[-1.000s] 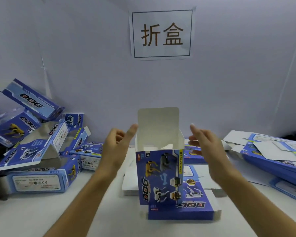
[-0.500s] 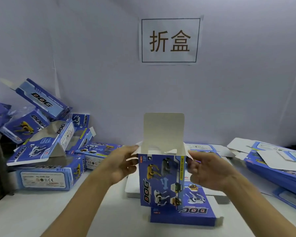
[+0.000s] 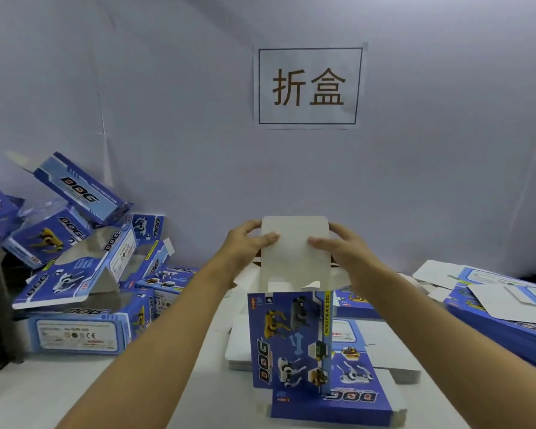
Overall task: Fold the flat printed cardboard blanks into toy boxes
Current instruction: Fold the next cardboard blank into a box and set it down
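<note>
Your left hand (image 3: 245,243) and right hand (image 3: 342,246) pinch the upright DOG box's (image 3: 291,339) white top flap (image 3: 294,246) — closing step — next, crease it forward and tuck it in.

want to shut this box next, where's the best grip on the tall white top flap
Take the top flap by its two upper corners, one from each side, as the left hand and right hand do. It stands upright and free there, hinged at the box's back edge.
</note>
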